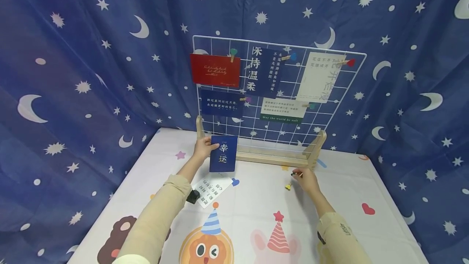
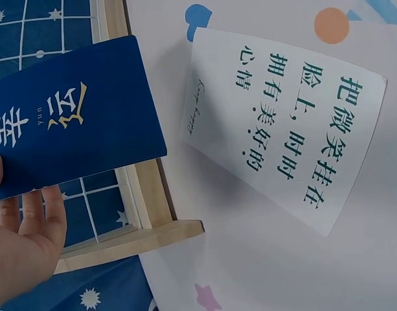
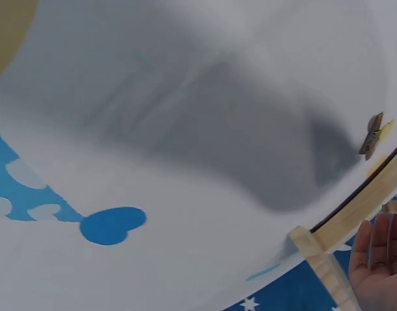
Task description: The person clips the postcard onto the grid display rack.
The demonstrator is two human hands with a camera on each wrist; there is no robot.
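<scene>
My left hand [image 1: 203, 148] pinches a dark blue card [image 1: 223, 154] by its left edge, upright before the rack's lower left. Its thumb lies on the front; the other fingers are behind it. On the table below lies a white card [image 2: 282, 123] with green characters. My right hand [image 1: 307, 180] is near the rack's right foot, pinching a small wooden clothespin [image 3: 394, 207] with a dark end. A second clothespin [image 3: 372, 136], with a yellow decoration, lies on the tabletop close to that hand. The right wrist view cuts off most of the right fingers.
A white wire grid rack [image 1: 278, 131] on a wooden base [image 1: 271, 158] stands at the table's back. Clothespins hold several cards on it, among them a red card [image 1: 215, 70] and a white card [image 1: 318, 77]. Behind hangs a starry blue curtain [image 1: 91, 52].
</scene>
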